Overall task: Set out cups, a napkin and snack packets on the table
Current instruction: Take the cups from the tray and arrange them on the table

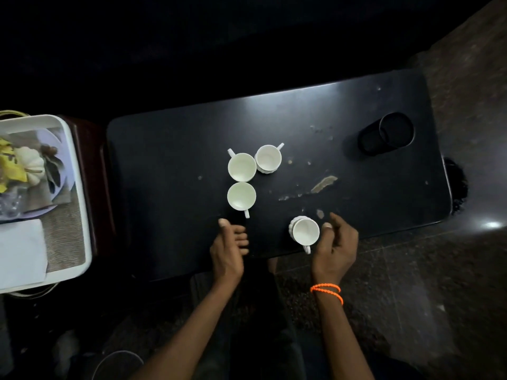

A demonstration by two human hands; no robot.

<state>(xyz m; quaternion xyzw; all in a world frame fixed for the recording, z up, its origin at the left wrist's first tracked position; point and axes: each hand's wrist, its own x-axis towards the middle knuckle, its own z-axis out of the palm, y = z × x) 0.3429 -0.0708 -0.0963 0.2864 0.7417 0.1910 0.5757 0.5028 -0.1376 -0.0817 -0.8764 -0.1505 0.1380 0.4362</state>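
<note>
Several white cups stand on the black table (192, 138). Three cluster at the middle: one (242, 166), one to its right (269, 159), and one nearer me (241, 196) with its handle toward me. A fourth cup (305, 231) stands near the front edge, handle toward me. My right hand (336, 242) is just right of that cup, fingers loosely apart, thumb close to its rim, holding nothing. My left hand (229, 242) hovers at the front edge below the cluster, fingers curled and empty. A white napkin (22, 250) lies in the tray on the left.
A white tray (79, 187) on a side stand at the left holds a printed plate or packet with yellow and white shapes (24, 165) and a woven mat. A black round holder (389, 135) lies at the table's far right. The tabletop has worn patches (323, 183).
</note>
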